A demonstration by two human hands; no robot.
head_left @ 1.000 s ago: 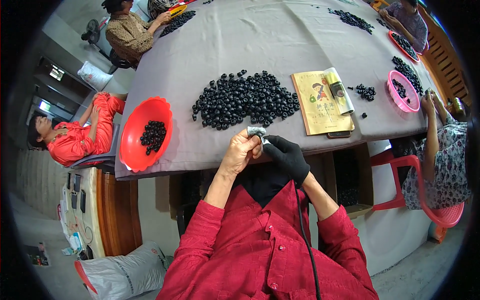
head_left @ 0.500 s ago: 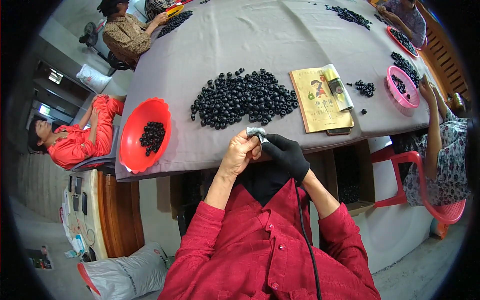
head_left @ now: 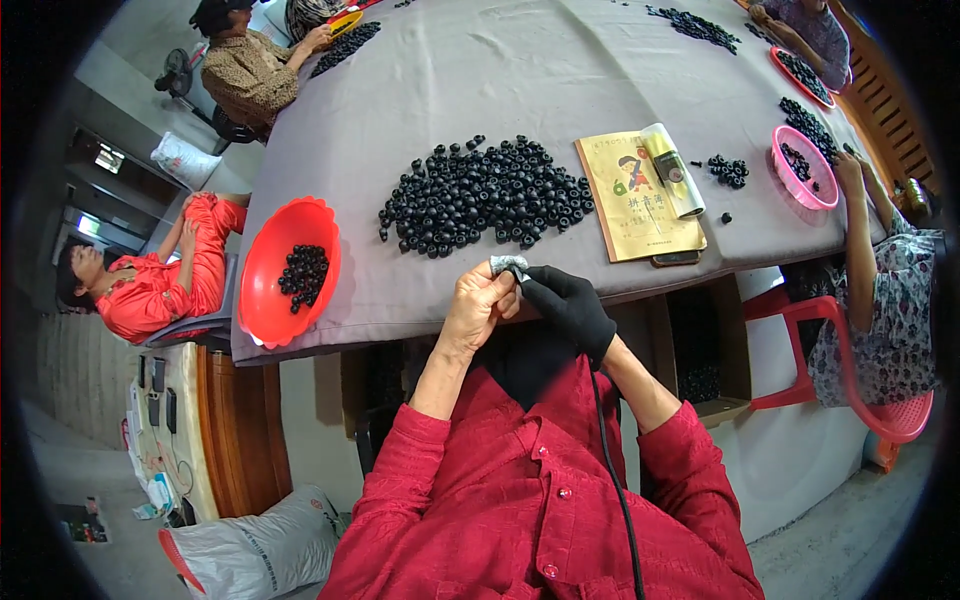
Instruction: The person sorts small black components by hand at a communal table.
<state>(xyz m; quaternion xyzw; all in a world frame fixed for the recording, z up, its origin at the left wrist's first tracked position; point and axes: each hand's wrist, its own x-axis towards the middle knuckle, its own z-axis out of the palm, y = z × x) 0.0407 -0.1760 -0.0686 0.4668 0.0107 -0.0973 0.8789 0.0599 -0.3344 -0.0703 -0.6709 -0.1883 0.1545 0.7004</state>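
While both hands meet at the table's [head_left: 600, 60] near edge, we record the grip.
Left hand [head_left: 478, 310] and black-gloved right hand [head_left: 568, 305] pinch one small grey piece [head_left: 507, 265], fingers closed; black bead pile [head_left: 480, 195] just beyond.

1 red bowl [head_left: 262, 272], 1 pink basket [head_left: 803, 170], 1 yellow booklet [head_left: 637, 197], 2 hands [head_left: 478, 305], beads [head_left: 480, 195] too many to count.
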